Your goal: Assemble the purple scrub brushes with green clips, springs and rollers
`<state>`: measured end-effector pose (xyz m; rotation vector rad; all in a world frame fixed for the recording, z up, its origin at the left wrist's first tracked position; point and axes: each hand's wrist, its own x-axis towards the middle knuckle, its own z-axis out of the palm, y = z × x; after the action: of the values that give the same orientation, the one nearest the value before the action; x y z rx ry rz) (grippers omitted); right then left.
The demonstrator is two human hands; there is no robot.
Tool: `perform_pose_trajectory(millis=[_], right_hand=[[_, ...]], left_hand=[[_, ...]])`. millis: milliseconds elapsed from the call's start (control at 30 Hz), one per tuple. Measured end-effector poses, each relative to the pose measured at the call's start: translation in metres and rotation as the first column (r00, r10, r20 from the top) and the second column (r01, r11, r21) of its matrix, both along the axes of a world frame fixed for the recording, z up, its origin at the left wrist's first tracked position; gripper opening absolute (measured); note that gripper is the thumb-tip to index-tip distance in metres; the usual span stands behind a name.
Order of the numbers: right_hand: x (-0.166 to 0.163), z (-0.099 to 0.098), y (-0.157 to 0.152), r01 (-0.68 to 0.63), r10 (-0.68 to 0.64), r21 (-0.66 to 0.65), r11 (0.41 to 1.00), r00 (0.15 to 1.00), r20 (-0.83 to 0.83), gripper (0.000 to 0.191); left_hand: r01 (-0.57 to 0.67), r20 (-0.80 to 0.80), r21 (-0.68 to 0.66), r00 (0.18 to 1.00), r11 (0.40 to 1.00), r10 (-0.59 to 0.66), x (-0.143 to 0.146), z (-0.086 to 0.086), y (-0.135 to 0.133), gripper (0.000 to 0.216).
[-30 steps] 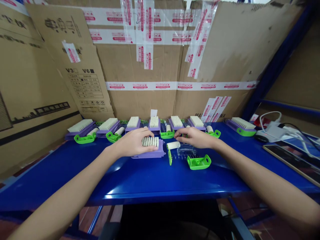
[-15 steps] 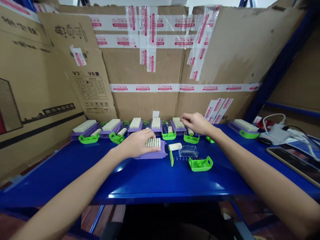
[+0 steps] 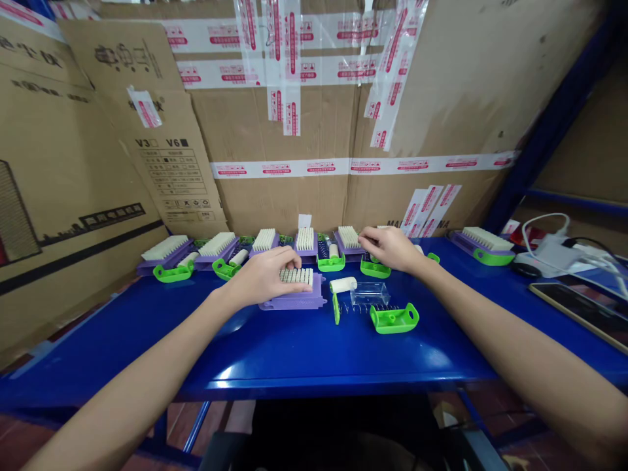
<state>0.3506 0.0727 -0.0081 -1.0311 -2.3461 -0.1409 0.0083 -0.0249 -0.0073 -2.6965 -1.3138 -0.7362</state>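
My left hand (image 3: 271, 275) is curled over a purple brush block (image 3: 294, 299) with cream bristles, its thumb and fingers on either side of the bristles. The block lies flat on the table. My right hand (image 3: 390, 248) is at the back row, fingers bent and drawn together, beside a purple brush (image 3: 348, 238); what the fingertips hold, if anything, is too small to make out. Right of the left hand's block lie a cream roller (image 3: 343, 284), a clear plastic box (image 3: 370, 294), a thin green piece (image 3: 336, 308), metal springs (image 3: 366, 309) and a green end cap (image 3: 394, 319).
Along the back of the blue table (image 3: 294, 356) stand several brushes with green caps and rollers. Cardboard (image 3: 279, 196) walls it in behind and at left. At right are another brush (image 3: 485, 245), a white charger with cables (image 3: 549, 252) and a phone (image 3: 581, 311).
My right hand has shifted slightly right and lower beside the rear brush. My left hand stays on its block. The whole view has tilted down and shifted a little.
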Motion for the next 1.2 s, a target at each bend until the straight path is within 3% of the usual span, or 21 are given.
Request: perform_pose_trajectory(millis=[167,400,633,1200], right_hand=[[-0.0023,0.0007,-0.0049,0.004,-0.004,0.008,1.000,1.000,0.004,0.033],[-0.0045,-0.0026,-0.0041,-0.001,0.000,0.033,0.999,1.000,0.027,0.034],[-0.0039,0.0003,-0.0069,0.009,-0.010,0.040,0.999,1.000,0.027,0.035],[-0.0064,0.0004,-0.0091,-0.016,0.014,0.033,0.999,0.999,0.034,0.035]], left_hand=[[0.011,-0.101,-0.013,0.995,1.000,-0.012,0.0007,0.0013,-0.0020,0.079],[-0.001,-0.153,-0.001,0.988,1.000,0.001,0.0031,0.0006,-0.0011,0.054],[0.037,-0.109,0.093,0.994,0.995,-0.027,-0.0027,-0.0021,0.0015,0.051],[0.056,-0.090,0.172,0.995,0.984,-0.041,-0.0047,-0.0008,0.0024,0.047]])
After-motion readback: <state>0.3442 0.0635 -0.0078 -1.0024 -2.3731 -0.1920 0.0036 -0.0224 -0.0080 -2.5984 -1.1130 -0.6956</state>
